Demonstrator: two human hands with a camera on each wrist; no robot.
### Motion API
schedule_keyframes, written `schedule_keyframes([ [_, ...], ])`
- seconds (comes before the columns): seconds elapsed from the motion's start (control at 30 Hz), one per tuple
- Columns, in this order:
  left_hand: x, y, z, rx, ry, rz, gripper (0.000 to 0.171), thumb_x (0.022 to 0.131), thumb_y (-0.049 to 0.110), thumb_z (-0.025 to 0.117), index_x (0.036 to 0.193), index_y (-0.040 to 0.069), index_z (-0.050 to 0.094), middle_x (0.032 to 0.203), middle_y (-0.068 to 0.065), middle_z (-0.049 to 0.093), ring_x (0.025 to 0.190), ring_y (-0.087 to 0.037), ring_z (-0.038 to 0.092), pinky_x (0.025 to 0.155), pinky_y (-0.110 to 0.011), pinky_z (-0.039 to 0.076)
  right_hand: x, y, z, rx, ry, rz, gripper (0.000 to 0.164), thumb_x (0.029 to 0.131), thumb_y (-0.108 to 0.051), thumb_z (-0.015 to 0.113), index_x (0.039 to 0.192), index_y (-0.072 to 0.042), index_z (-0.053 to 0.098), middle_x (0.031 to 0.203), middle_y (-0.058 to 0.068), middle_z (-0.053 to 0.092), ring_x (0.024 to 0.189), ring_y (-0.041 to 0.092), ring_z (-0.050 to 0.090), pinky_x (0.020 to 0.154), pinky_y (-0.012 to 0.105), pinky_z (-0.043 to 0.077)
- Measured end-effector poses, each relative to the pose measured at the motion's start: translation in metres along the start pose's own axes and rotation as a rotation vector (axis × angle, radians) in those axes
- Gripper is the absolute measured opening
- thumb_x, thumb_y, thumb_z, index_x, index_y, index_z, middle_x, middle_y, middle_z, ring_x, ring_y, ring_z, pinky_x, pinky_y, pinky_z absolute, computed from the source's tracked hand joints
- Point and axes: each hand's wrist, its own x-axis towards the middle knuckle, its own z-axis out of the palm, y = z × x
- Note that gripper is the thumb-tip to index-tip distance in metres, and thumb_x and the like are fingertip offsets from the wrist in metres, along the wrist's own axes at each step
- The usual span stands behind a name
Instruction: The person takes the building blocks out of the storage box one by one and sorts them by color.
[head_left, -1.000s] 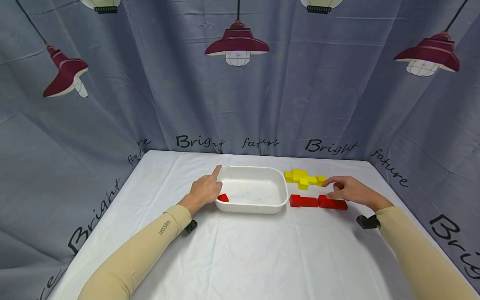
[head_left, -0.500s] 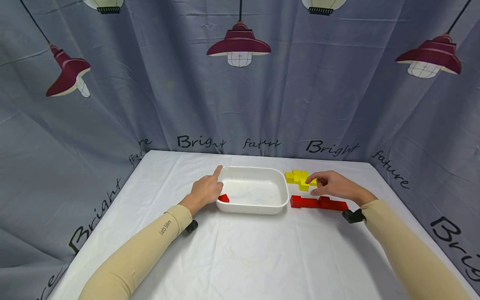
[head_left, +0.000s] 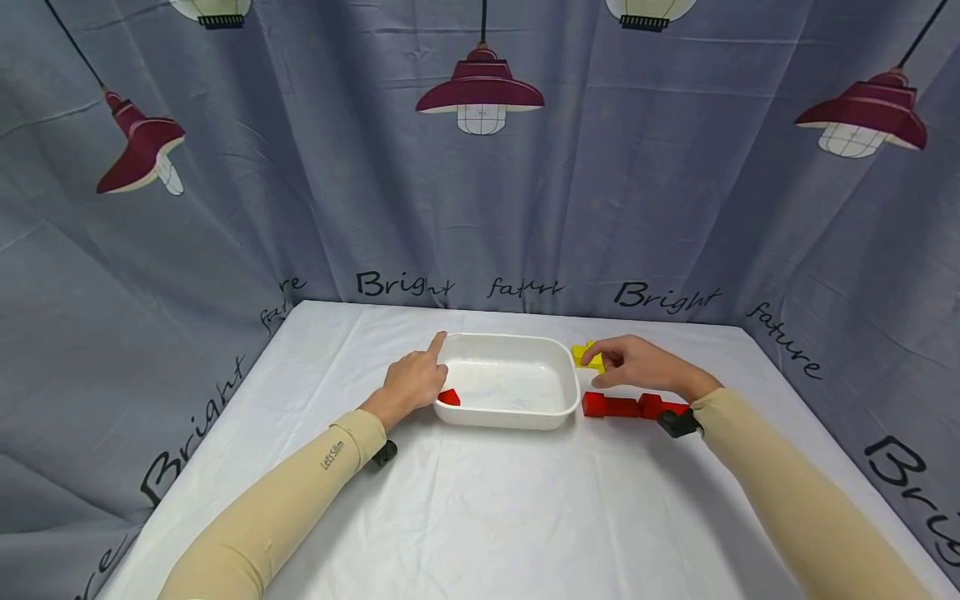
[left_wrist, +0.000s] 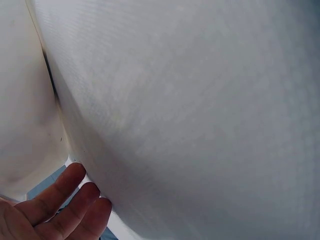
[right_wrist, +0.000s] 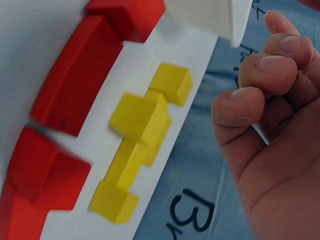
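Note:
My left hand (head_left: 408, 379) holds the left rim of a white rectangular tray (head_left: 506, 419), its thumb over the rim and its index finger stretched toward the far corner. In the left wrist view, several fingers (left_wrist: 62, 200) lie along the tray's outer side. A red block (head_left: 449, 397) sits in the tray's near left corner. Over yellow joined blocks (head_left: 581, 356), right of the tray, hovers my right hand (head_left: 637, 364), its index finger and thumb apart and its fingers loosely bent. Nothing is seen between them. The right wrist view shows these yellow blocks (right_wrist: 137, 120) whole, apart from the hand.
Red blocks (head_left: 621, 407) lie in a row right of the tray, nearer me than the yellow ones, partly under my right wrist. A white cloth (head_left: 517, 517) covers the table. Behind it hangs a grey-blue curtain (head_left: 322, 167) printed with lamps and writing.
My right hand has moved left, from the right ends of the block rows to over the yellow blocks, now covering most of them. The left hand and tray have stayed put.

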Motion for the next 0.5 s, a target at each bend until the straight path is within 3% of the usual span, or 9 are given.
schedule_keyframes([
  [0.2,0.0,-0.001,0.001,-0.005,-0.003,-0.004,0.064,0.102,0.028,0.04,0.162,0.02,0.019,0.1,-0.011,0.07,0.078,-0.023,0.059,0.067,-0.04,0.051,0.014,-0.013,0.005,0.011,-0.049,-0.053,0.033,0.088,-0.021,0.076,0.118,-0.011,0.069,0.074,0.005,0.05,0.071,0.021,0.05,0.063,0.029,0.04],
  [0.5,0.001,-0.001,0.001,0.002,0.0,-0.003,0.064,0.102,0.028,0.04,0.162,0.02,0.019,0.105,-0.011,0.07,0.079,-0.023,0.059,0.066,-0.039,0.05,0.032,-0.032,0.011,0.012,-0.107,-0.098,0.026,0.085,-0.021,0.077,0.111,-0.023,0.072,0.072,0.003,0.051,0.063,0.015,0.047,0.061,0.028,0.041],
])
